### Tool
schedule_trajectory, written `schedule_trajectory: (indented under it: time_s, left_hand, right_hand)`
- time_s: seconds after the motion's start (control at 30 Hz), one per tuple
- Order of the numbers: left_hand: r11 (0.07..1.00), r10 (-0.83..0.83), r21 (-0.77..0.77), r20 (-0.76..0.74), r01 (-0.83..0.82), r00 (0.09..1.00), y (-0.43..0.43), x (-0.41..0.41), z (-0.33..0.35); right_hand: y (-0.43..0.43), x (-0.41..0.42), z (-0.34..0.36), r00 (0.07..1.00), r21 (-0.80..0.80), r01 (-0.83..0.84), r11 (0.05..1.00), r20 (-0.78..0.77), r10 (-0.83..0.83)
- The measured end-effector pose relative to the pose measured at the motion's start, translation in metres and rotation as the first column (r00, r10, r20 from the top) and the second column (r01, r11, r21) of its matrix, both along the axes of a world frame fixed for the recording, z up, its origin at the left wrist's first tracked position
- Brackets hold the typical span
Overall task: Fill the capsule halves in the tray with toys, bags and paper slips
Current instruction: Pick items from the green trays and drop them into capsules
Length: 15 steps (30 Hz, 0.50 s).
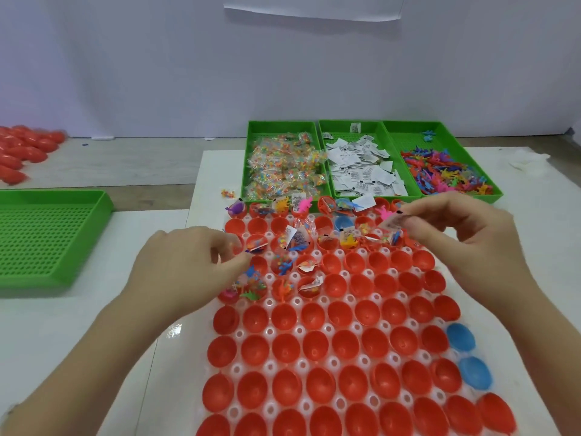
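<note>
So at this point we had the tray (329, 328) on the counter (63, 325) right in front of us, packed with red capsule halves (345, 344) plus a few blue halves (474, 372) down the right edge. Only the far rows and a patch on the left had stuff in them, with toys, bags and slips poking out. The near rows were just open halves.

Our left hand (185, 265) was over that filled patch at the tray's left side, fingers curled down toward the halves. Honestly we couldn't tell if it was gripping anything, since the fingertips were too blurry.

Our right hand (456, 231) was up over the far right rows, thumb and forefinger pinching a small pale paper slip (391, 221).

Just past the tray sat three green bins (465, 198) side by side: little bags (283, 168) in the left one, a heap of slips (361, 171) in the middle one, colourful toys (446, 171) in the right one. Off to the left were a fourth green bin (47, 240) and, further back, a pile of loose red shells (22, 152).
</note>
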State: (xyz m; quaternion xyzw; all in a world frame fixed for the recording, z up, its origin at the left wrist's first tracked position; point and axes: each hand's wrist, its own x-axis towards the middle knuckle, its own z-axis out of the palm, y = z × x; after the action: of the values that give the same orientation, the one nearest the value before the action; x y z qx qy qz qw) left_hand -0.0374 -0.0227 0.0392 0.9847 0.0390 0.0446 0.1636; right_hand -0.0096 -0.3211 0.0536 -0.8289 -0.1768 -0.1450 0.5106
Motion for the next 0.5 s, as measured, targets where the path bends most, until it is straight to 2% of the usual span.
schedule_trajectory:
  time_s: [0.1,0.2,0.3,0.5]
  left_hand:
    - [0.990,0.009,0.137,-0.115,0.007,0.993,0.000,0.009,-0.001]
    - [0.984,-0.024,0.168,-0.158,0.051,0.987,-0.002,0.013,-0.004]
    - [0.978,-0.036,0.197,-0.142,0.064,0.989,-0.003,0.015,-0.004]
    - [0.985,-0.063,0.155,-0.056,0.071,0.996,-0.004,0.013,-0.002]
  right_hand:
    - [-0.005,-0.003,0.002,0.999,0.021,0.042,0.999,0.028,-0.043]
    - [-0.006,-0.006,0.002,0.998,0.024,0.052,0.998,0.036,-0.053]
    - [-0.007,-0.007,0.001,0.997,0.013,0.066,0.998,0.033,-0.067]
    - [-0.008,-0.009,-0.004,0.998,0.048,0.054,0.997,0.019,-0.055]
